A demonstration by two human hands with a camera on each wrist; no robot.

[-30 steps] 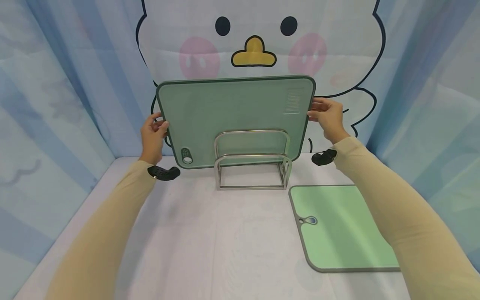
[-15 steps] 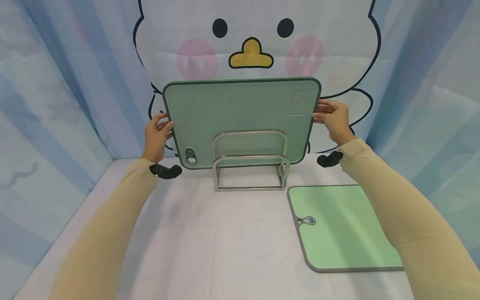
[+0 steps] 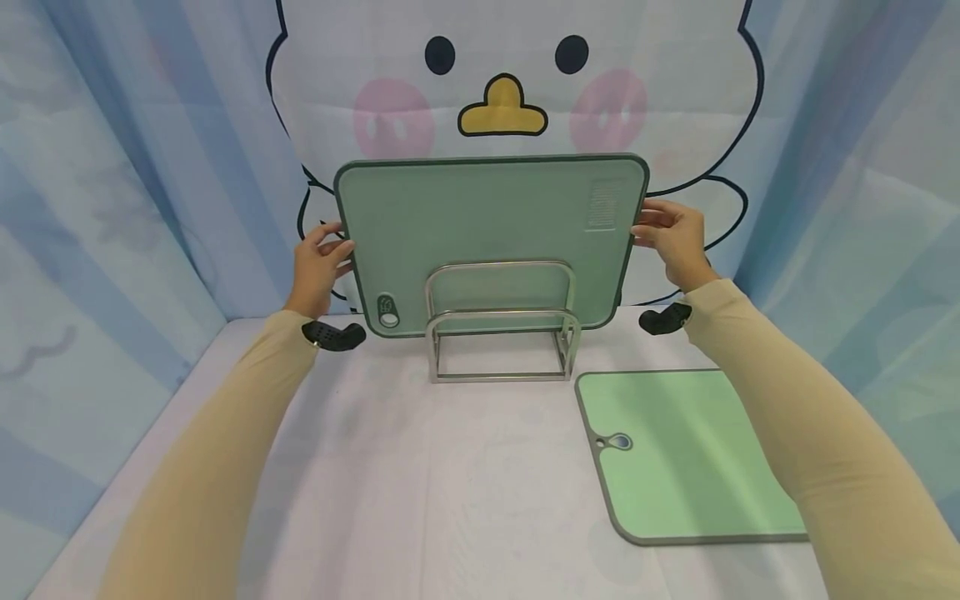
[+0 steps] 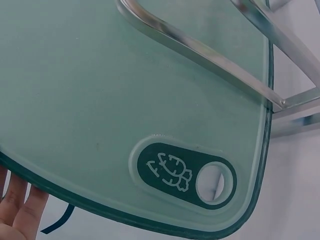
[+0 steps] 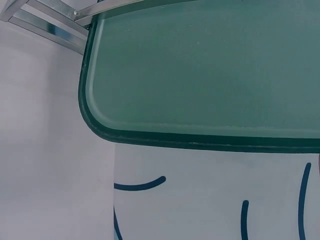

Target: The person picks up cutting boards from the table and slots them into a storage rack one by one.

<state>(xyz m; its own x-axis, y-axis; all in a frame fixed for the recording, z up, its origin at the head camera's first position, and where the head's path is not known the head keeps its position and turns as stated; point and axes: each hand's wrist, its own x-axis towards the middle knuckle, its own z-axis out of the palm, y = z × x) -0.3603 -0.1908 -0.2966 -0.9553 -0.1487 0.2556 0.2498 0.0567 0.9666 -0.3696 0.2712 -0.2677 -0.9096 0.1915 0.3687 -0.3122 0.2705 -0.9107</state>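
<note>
Head view: the left hand [image 3: 315,271] and right hand [image 3: 675,237] grasp opposite short edges of a dark-rimmed green board [image 3: 487,212], which is nearly upright behind the two visible loops of a metal rack [image 3: 500,313] on the bench [image 3: 450,483]; the left wrist view shows an emblem [image 4: 172,172] near its lower corner. A lighter green board [image 3: 686,475] lies flat near the rack.

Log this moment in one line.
left grip: holds darker board; right grip: holds darker board; darker board: upright at rack; paler board: flat on table

Board [image 3: 487,212] between hands [image 3: 313,271] [image 3: 677,242], behind rack loops [image 3: 502,314]
</note>
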